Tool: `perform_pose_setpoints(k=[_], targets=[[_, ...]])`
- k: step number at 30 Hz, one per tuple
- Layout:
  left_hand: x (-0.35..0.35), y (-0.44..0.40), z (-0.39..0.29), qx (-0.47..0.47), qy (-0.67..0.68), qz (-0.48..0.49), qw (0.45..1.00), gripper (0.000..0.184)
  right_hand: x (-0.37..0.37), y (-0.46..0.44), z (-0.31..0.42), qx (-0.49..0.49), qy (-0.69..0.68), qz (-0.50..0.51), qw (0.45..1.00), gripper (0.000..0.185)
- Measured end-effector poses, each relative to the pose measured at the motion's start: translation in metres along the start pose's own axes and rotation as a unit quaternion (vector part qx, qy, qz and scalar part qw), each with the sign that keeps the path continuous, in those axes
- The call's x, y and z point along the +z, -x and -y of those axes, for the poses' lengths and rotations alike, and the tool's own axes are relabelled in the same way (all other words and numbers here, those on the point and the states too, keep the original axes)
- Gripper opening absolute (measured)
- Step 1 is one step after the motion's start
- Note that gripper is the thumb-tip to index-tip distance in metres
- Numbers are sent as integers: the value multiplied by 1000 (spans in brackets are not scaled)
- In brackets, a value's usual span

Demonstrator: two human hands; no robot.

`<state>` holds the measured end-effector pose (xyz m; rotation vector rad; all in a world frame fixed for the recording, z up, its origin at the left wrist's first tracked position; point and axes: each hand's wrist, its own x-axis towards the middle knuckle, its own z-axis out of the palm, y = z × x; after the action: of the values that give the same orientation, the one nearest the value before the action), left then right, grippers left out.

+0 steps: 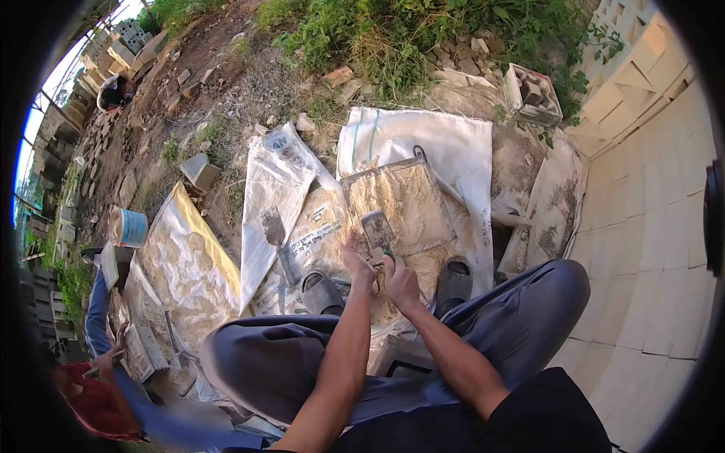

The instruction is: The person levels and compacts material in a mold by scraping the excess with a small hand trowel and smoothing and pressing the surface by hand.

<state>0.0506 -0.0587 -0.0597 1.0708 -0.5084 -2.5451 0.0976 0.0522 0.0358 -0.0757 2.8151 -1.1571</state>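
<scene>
My right hand (pixel 402 284) is closed around the green handle of a trowel (pixel 377 229). The trowel's flat, dust-coated blade points away from me over a square framed tray (pixel 440 240) covered with pale sandy material (pixel 393 198). My left hand (pixel 357 261) is at the tray's near left corner, beside the trowel, with at least one finger stretched out; its other fingers are partly hidden. A loop handle (pixel 420 153) stands on the tray's far edge. A second trowel (pixel 273 228) lies on the sacking to the left.
White woven sacks (pixel 468 143) lie under the tray; another sack holding pale powder (pixel 181 249) is at left, by a bucket (pixel 130 228). A person in red (pixel 98 400) sits at lower left. Pale stacked blocks (pixel 642 226) rise at right. A block-filled crate (pixel 533 94) stands far right.
</scene>
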Motion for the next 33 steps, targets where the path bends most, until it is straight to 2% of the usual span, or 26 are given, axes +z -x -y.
perform_pose_setpoints(k=[3,4,7,9,12,16,18,19,21,24,27,29,30,33], targets=[[-8,0,1,12,-21,34,999,58,8,3,-6,-26,-15,-44,999,47],[-13,-4,3,29,-61,15,998,58,16,7,-19,-26,-17,-45,998,47],[-9,-7,-1,4,-27,10,1000,59,19,3,-23,-3,43,-24,999,42],[-5,-4,2,-9,-19,8,1000,59,5,4,-20,38,38,49,997,48],[-5,-3,2,-16,-9,-11,1000,59,-2,-2,-1,15,-6,-10,1000,48],[-13,-11,4,11,-50,-18,999,59,9,5,-18,17,-13,-17,1000,50],[-3,-6,1,7,-48,-25,998,59,16,3,-29,34,54,21,998,47],[-1,-2,0,-2,-50,-44,998,59,13,0,-27,31,53,16,998,47],[7,-1,2,9,-64,-22,998,58,2,-1,-26,62,46,58,995,48],[1,0,0,7,-44,-43,998,58,-23,-6,7,73,-23,30,997,54],[-1,7,4,33,-68,-35,997,58,1,0,-27,69,17,17,997,57],[19,19,-1,48,-100,-69,991,58,8,6,-51,70,33,28,997,55],[-5,-9,8,67,-100,-11,993,57,12,5,-52,77,47,44,995,54],[0,-5,7,48,-87,-36,994,56,-5,-1,-36,72,35,55,995,52]])
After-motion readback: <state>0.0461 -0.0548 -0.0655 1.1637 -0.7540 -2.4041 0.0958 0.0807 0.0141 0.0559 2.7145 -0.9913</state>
